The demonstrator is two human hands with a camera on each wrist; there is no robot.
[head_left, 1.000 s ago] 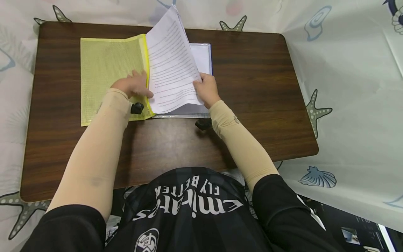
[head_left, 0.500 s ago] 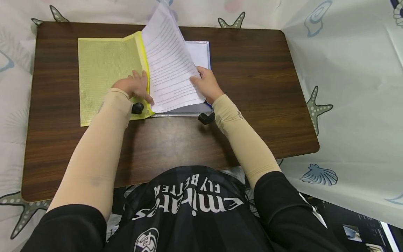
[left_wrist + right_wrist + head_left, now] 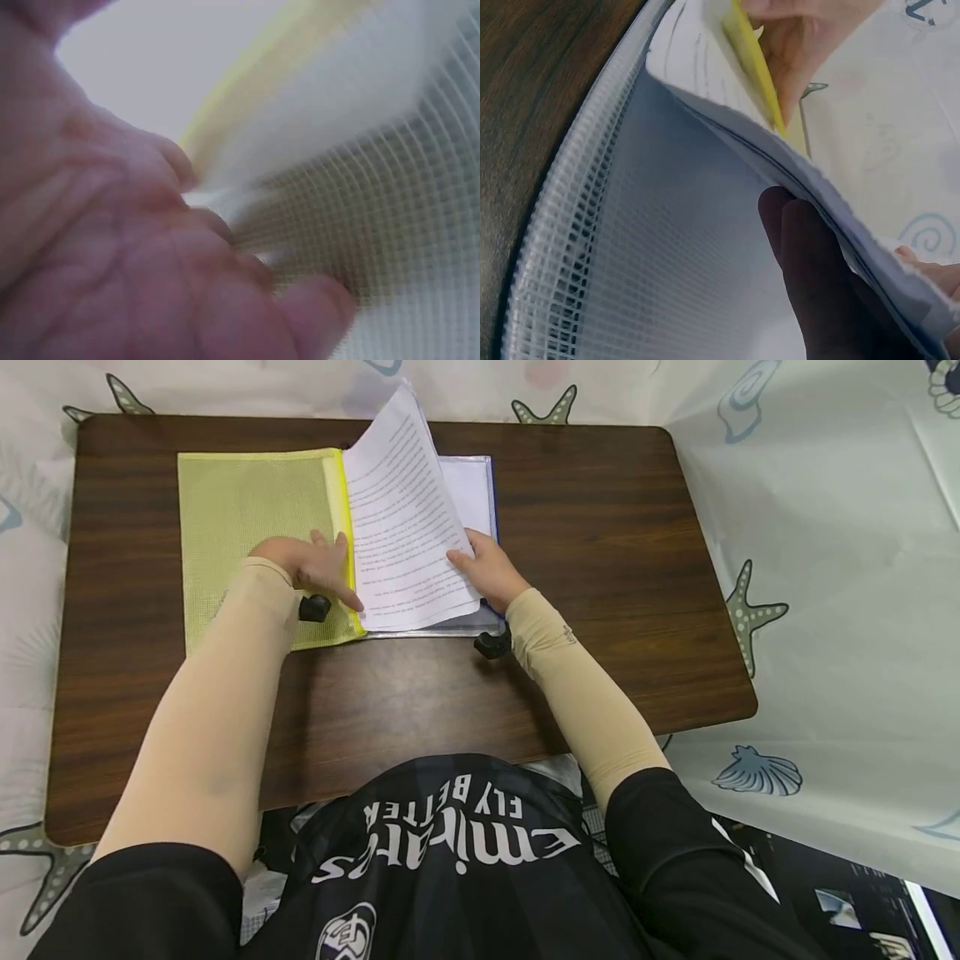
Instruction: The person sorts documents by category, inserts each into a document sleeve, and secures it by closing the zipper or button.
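- Left hand [image 3: 315, 568] lies on the yellow mesh folder [image 3: 255, 543], fingers pointing toward its zipper edge, the thumb pinching the near left edge of the stack of printed pages [image 3: 401, 518].
- From the left wrist view, the fingers [image 3: 225, 225] curl at the paper edge, right against the yellow mesh; the picture is blurred, so finer detail cannot be told.
- Right hand [image 3: 483, 568] grips the right side of the same stack, thumb on top of the printed sheet and fingers tucked beneath.
- Seen from the right wrist, those fingers [image 3: 825, 277] sit under the lifted pages, above the clear mesh folder [image 3: 630, 247].
- Pages stand tilted up between the two hands, rising toward the far edge of the table, with their near edge low over the clear folder.
- Clear folder, edged in blue, lies flat just right of the yellow one, the two touching along the zipper edge.
- Both folders rest on the dark wooden table [image 3: 600, 568], toward its far left part.
- Around the table hangs a white cloth [image 3: 825, 527] printed with starfish and shells.
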